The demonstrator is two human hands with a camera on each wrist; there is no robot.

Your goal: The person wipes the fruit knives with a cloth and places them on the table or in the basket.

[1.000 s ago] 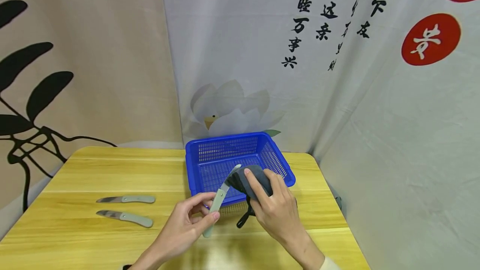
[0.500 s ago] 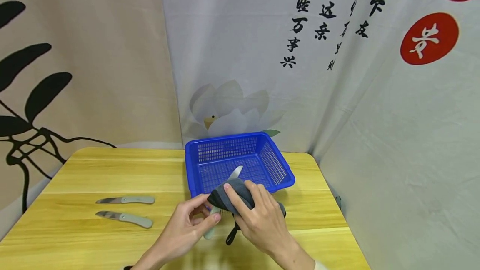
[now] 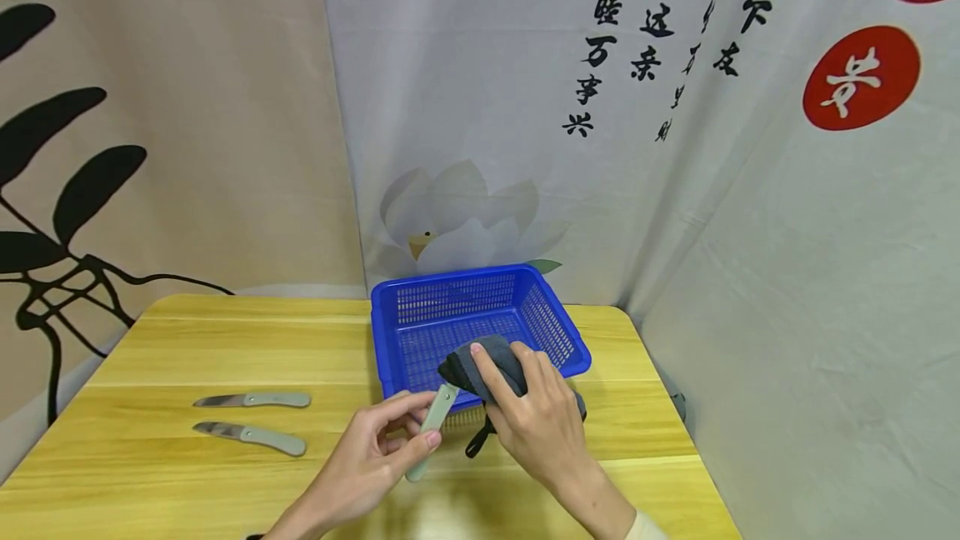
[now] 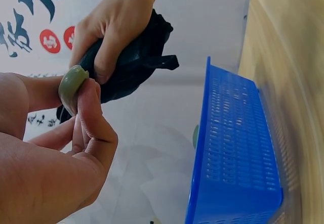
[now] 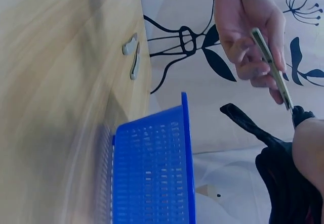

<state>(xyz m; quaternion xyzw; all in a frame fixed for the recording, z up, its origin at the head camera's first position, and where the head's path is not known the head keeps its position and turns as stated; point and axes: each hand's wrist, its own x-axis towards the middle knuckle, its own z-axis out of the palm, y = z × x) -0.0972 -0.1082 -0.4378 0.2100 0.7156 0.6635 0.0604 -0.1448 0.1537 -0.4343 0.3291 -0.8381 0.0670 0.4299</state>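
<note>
While left grip (image 3: 372,450) pinches knife (image 3: 439,408), right grip (image 3: 540,419) holds cloth (image 3: 507,367); basket (image 3: 450,302) beyond.

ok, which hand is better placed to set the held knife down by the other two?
Left, probably: the left hand holds the knife handle and sits nearer the other two knives; the right hand grips the cloth.

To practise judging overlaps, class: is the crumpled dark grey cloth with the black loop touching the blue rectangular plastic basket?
Apart. The left wrist view shows pale fabric backdrop between the cloth and the basket.
</note>
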